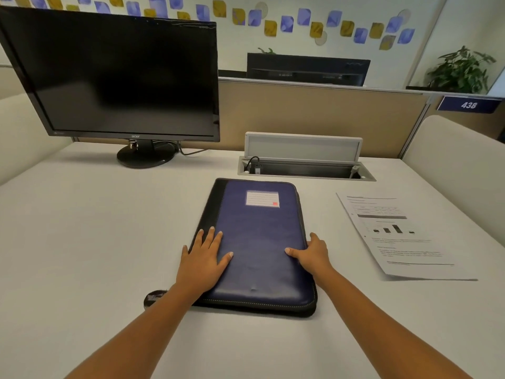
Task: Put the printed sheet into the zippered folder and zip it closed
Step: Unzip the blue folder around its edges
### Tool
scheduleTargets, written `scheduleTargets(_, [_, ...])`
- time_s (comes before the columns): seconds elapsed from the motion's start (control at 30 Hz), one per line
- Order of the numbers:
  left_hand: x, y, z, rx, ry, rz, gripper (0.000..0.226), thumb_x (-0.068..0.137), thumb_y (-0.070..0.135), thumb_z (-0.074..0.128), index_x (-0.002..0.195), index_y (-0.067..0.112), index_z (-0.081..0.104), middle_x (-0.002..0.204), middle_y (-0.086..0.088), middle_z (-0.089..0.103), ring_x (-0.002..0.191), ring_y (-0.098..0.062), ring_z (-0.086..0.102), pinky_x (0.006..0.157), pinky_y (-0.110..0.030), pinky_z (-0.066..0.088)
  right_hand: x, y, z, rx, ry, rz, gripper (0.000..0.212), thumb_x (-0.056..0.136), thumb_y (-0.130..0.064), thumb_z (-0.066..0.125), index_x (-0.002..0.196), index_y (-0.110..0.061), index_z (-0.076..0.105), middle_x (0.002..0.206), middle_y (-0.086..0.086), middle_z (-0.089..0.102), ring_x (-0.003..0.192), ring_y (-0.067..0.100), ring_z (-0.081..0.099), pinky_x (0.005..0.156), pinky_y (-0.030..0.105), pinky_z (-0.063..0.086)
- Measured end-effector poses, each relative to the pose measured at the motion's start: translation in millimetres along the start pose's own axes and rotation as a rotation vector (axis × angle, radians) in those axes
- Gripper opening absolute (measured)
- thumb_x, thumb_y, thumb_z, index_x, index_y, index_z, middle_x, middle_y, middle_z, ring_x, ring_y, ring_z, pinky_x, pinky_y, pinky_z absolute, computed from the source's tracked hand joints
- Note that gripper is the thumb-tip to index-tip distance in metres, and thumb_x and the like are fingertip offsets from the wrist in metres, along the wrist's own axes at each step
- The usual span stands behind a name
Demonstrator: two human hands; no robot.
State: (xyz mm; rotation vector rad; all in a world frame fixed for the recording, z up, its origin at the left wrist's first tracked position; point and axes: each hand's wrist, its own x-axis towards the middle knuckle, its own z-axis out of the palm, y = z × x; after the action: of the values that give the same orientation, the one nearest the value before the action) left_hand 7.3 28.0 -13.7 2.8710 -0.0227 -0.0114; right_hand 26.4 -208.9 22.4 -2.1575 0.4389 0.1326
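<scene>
A blue zippered folder [259,236] with a black spine and a white label lies closed on the white desk in front of me. My left hand [203,259] rests flat on its left side, fingers spread. My right hand [311,253] is at the folder's right edge, thumb on the cover and fingers curled around the side. The printed sheet [401,236], with text and a small bar chart, lies flat on the desk to the right of the folder, untouched.
A black monitor [114,77] stands at the back left. An open cable box [306,166] with a raised lid is set into the desk behind the folder. A small dark object [154,298] lies by my left wrist. A partition runs along the back.
</scene>
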Motion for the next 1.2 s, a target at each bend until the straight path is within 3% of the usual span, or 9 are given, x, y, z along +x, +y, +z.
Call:
scheduleTargets(0.23, [14.2, -20.8, -14.8, 0.153, -0.044, 0.059, 0.062, 0.093, 0.057, 0.019, 0.147, 0.030, 0.002, 0.157, 0.006, 0.001, 0.145, -0.017, 0.000, 0.112, -0.057, 0.000, -5.2, 1.0, 6.8, 0.046, -0.092, 0.049, 0.076, 0.064, -0.034, 0.082, 0.121, -0.008, 0.040, 0.126, 0.013, 0.050, 0.112, 0.030, 0.053, 0.096, 0.042, 0.049])
scheduleTargets(0.4, [19.3, 9.7, -19.1, 0.108, -0.159, -0.078, 0.076, 0.089, 0.065, 0.022, 0.147, 0.023, -0.001, 0.156, -0.012, -0.007, 0.143, -0.034, -0.009, 0.109, -0.063, -0.002, -26.9, 0.6, 18.2, 0.019, -0.087, 0.061, 0.082, 0.055, -0.044, 0.085, 0.114, -0.007, 0.042, 0.117, 0.011, 0.058, 0.104, 0.029, 0.058, 0.084, 0.036, 0.052])
scheduleTargets(0.5, [13.4, 31.8, -11.9, 0.067, -0.186, -0.029, 0.080, 0.086, 0.068, 0.026, 0.147, 0.026, -0.003, 0.156, -0.013, -0.013, 0.142, -0.033, -0.015, 0.105, -0.067, -0.008, -39.2, -0.4, 25.0, 0.076, -0.119, 0.054, 0.077, 0.056, -0.040, 0.085, 0.113, -0.007, 0.046, 0.114, 0.011, 0.061, 0.099, 0.030, 0.062, 0.076, 0.037, 0.055])
scheduleTargets(0.6, [9.1, 53.8, -7.0, 0.027, -0.198, 0.000, 0.084, 0.083, 0.071, 0.030, 0.147, 0.026, 0.000, 0.156, -0.012, -0.012, 0.142, -0.033, -0.015, 0.103, -0.070, -0.009, -50.5, 1.0, 35.1, 0.200, -0.221, 0.050, 0.058, 0.067, -0.027, 0.080, 0.110, -0.005, 0.049, 0.106, 0.014, 0.064, 0.084, 0.030, 0.067, 0.074, 0.045, 0.058])
scheduleTargets(0.7, [10.0, 74.3, -7.8, 0.023, -0.238, 0.006, 0.088, 0.080, 0.073, 0.033, 0.147, 0.025, 0.003, 0.156, -0.012, -0.010, 0.141, -0.035, -0.014, 0.101, -0.072, -0.006, -61.6, 3.9, 41.7, 0.286, -0.376, 0.053, 0.028, 0.084, -0.015, 0.064, 0.103, -0.010, 0.043, 0.082, 0.011, 0.066, 0.055, 0.017, 0.065, 0.060, 0.033, 0.059])
scheduleTargets(0.83, [7.5, 85.1, -6.0, 0.081, -0.238, -0.008, 0.096, 0.078, 0.076, 0.033, 0.147, 0.019, -0.003, 0.155, -0.015, -0.012, 0.141, -0.037, -0.015, 0.102, -0.073, -0.004, -59.7, 9.8, 31.2, 0.310, -0.486, -0.010, 0.005, 0.094, -0.007, 0.045, 0.095, -0.011, 0.048, 0.068, 0.008, 0.064, 0.051, 0.014, 0.064, 0.051, 0.026, 0.056])
scheduleTargets(1.03, [0.1, 73.4, 2.8, 0.164, -0.172, 0.080, 0.101, 0.076, 0.077, 0.036, 0.147, 0.019, -0.006, 0.155, -0.016, -0.012, 0.141, -0.037, -0.015, 0.102, -0.072, -0.003, -30.2, 12.7, 0.8, 0.273, -0.363, -0.018, 0.017, 0.092, -0.005, 0.048, 0.078, -0.008, 0.058, 0.067, 0.010, 0.063, 0.050, 0.012, 0.063, 0.046, 0.022, 0.053])
scheduleTargets(1.2, [4.1, 65.3, -3.4, 0.189, -0.217, 0.155, 0.100, 0.073, 0.071, 0.046, 0.147, 0.022, 0.000, 0.156, -0.015, -0.005, 0.142, -0.037, -0.008, 0.104, -0.070, 0.000, -7.3, 12.8, -15.1, 0.224, -0.186, -0.016, 0.010, 0.089, -0.010, 0.054, 0.083, -0.006, 0.061, 0.073, 0.007, 0.064, 0.058, 0.015, 0.061, 0.048, 0.022, 0.053])
